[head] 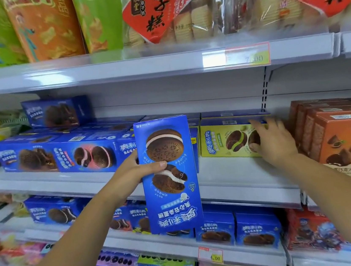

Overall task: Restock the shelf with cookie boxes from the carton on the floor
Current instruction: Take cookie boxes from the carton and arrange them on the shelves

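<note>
Head view shows the left hand (139,170) gripping a blue cookie box (171,199) at mid-height, thumb across its front. The box stands on end, print upside down, just in front of the middle shelf (242,180), while the right hand (272,140) holds the right end of a green cookie box (222,140) on that shelf, thumb on its face, fingers over its top. The blue box looks light and stiff, with a glossy, probably slippery skin and breakable contents, so it is best held by its long edges near the middle, without squeezing the broad faces.
</note>
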Tool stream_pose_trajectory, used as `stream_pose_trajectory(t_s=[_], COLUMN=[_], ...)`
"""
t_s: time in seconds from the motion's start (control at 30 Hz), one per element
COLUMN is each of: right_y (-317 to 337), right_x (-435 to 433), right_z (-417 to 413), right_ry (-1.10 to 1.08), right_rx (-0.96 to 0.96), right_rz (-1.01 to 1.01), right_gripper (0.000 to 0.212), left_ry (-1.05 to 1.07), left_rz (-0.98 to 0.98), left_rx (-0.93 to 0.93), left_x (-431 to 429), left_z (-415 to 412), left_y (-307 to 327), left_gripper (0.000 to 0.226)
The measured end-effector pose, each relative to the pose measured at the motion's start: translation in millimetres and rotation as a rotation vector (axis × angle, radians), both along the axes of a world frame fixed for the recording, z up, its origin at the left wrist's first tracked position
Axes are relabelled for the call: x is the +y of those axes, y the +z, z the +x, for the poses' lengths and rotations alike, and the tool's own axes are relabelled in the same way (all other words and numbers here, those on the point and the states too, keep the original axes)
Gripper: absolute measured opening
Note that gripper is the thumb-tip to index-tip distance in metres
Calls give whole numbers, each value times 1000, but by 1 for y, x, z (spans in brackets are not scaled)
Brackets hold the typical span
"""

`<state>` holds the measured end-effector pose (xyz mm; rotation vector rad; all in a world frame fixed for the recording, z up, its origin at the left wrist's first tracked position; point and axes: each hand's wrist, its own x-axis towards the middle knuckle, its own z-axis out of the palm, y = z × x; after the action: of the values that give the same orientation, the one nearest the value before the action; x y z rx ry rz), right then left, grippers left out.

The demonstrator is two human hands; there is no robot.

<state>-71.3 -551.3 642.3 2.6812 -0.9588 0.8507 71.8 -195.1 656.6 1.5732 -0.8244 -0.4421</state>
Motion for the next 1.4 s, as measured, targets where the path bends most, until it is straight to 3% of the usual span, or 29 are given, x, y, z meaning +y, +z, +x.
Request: stream_pose_trajectory(t_s=[0.2, 0.27, 0.3, 0.37, 0.47, 0.6, 0.67, 0.73, 0.83, 0.9, 0.97, 1.03, 1.1, 1.27, 1.4], right_y=[4, 11, 15, 28, 45, 47, 40, 28, 11, 5, 7, 14, 22, 36, 37], right_x=[9, 33, 52, 96, 148, 175, 179, 177, 172, 170, 167, 160, 155, 148, 137], right_z=[2, -1, -3, -10, -23, -44, -57, -71, -92, -108, -124, -139, -150, -156, -144], right_ry=[-68, 56, 179, 485, 751, 802, 803, 775, 725, 666, 521, 378, 328, 127, 33], right_rx=[60, -33, -126, -272, -305, -282, -430, -626, -822, -861, -786, -584, -444, -588, -564], right_rz=[-52, -37, 52, 413, 803, 935, 978, 1021, 1079, 1056, 857, 576, 431, 216, 212], right_gripper=[84, 81, 77, 70, 71, 74, 65, 58, 72, 74, 67, 84, 105, 83, 81], left_ry=[8, 10, 7, -21, -108, -224, -271, -329, -355, -354, -312, -242, -233, -202, 54], left_rz=[31, 54, 75, 120, 194, 246, 279, 331, 416, 353, 321, 336, 313, 149, 310], left_rx=[-7, -15, -23, -53, -114, -186, -223, -230, -327, -341, -447, -657, -807, -989, -1095], left_x=[5, 5, 5, 5, 1, -6, -7, -5, 1, -2, -11, -26, -41, -79, -90], left_z=[-3, -6, -8, -12, -19, -30, -30, -28, -23, -24, -30, -33, -40, -52, -23], left_y=[0, 1, 2, 4, 10, 16, 15, 13, 8, 8, 14, 22, 30, 47, 32], left_gripper=[67, 59, 55, 52, 52, 49, 58, 85, 102, 94, 91, 105, 109, 103, 108])
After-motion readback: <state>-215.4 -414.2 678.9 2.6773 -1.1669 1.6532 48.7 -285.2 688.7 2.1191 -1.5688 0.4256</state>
